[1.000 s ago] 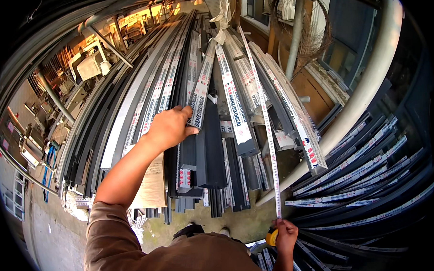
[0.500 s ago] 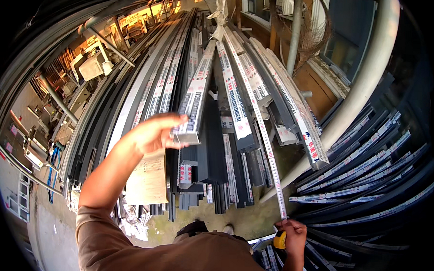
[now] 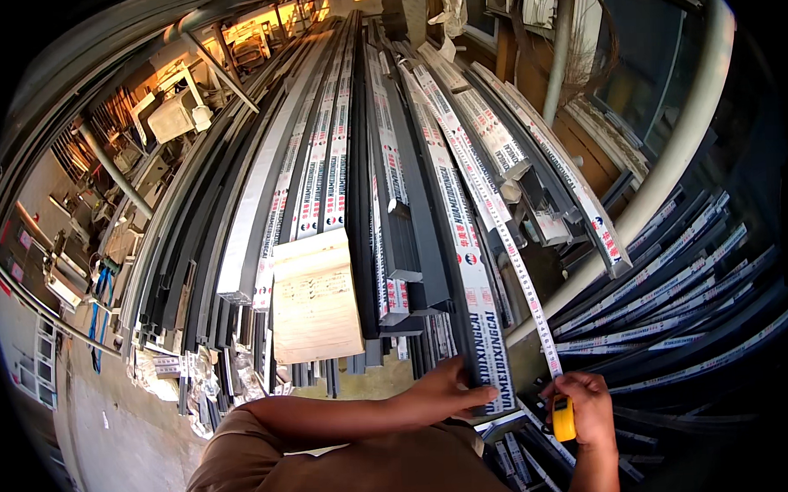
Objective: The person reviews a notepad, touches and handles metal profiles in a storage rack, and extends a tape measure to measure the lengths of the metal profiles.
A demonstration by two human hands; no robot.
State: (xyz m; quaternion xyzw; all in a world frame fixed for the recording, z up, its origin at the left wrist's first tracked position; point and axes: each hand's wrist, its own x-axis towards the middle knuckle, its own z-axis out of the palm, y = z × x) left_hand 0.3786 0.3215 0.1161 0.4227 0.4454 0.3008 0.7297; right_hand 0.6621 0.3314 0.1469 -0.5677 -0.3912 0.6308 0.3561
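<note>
My left hand is closed around the near end of a long dark metal profile with a white printed film strip along its top. The profile juts out toward me beyond its neighbours. A yellow tape measure is gripped in my right hand, just right of that end. Its white blade runs out away from me, up along the profiles. Left of the held profile, a tan sheet or board with handwriting on it lies on the stack.
Long profiles fill the rack ahead. More film-striped profiles lie low on the right, behind a pale pipe. Crumpled plastic wrap hangs near the stack's left end. A wire coil hangs at the far right.
My left hand has let go of one profile's end and moved right and nearer, onto another profile that now reaches closer to me. My right hand still holds the tape measure.
</note>
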